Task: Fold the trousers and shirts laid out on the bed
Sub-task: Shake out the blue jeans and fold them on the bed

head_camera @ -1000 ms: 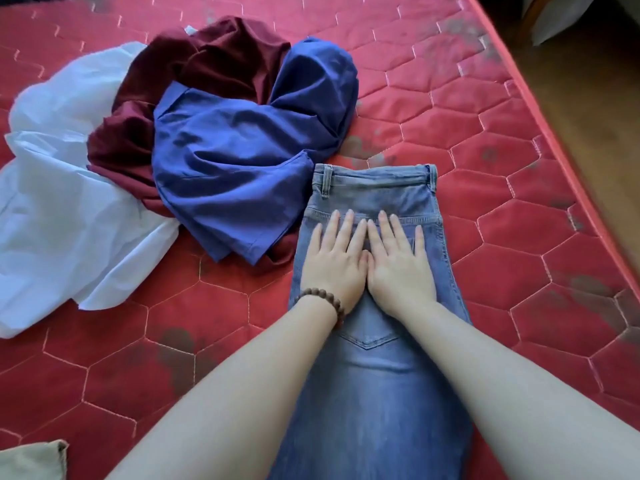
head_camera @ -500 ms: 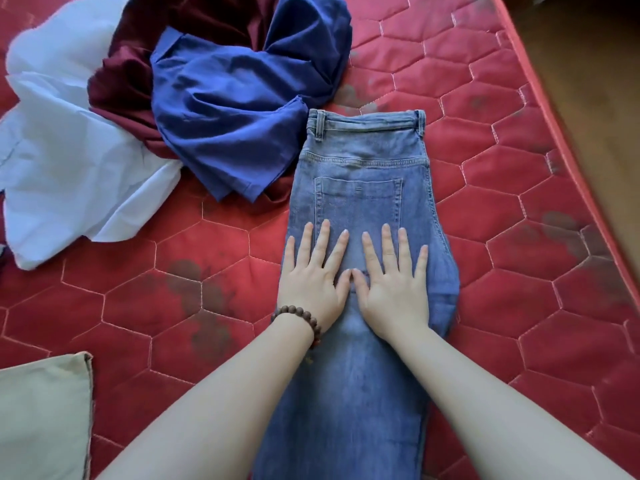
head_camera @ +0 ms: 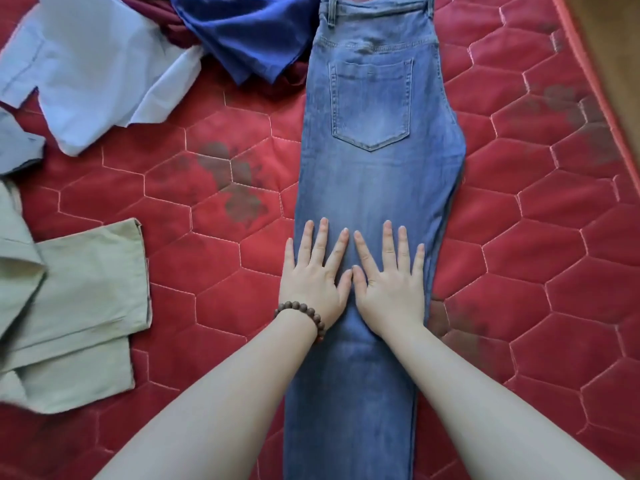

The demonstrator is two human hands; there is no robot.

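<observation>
A pair of blue jeans (head_camera: pixel 374 174) lies lengthwise on the red quilted bed (head_camera: pixel 540 258), folded in half with the back pocket up and the waistband at the top edge. My left hand (head_camera: pixel 317 271), with a bead bracelet at the wrist, presses flat on the thigh part with fingers spread. My right hand (head_camera: pixel 391 275) lies flat beside it, the two thumbs touching. A crumpled blue shirt (head_camera: pixel 249 32) lies at the top left of the jeans, over a maroon garment (head_camera: pixel 173 32).
A white shirt (head_camera: pixel 90 64) is spread at the upper left. Beige trousers (head_camera: pixel 72 306) lie at the left edge. A grey piece of cloth (head_camera: pixel 17 147) shows at the far left. The bed's right edge (head_camera: pixel 588 81) borders a wooden floor (head_camera: pixel 616 36).
Both flat hands have slid down the jeans from the pocket area to the thigh. The view has shifted down, bringing the beige trousers in at the left.
</observation>
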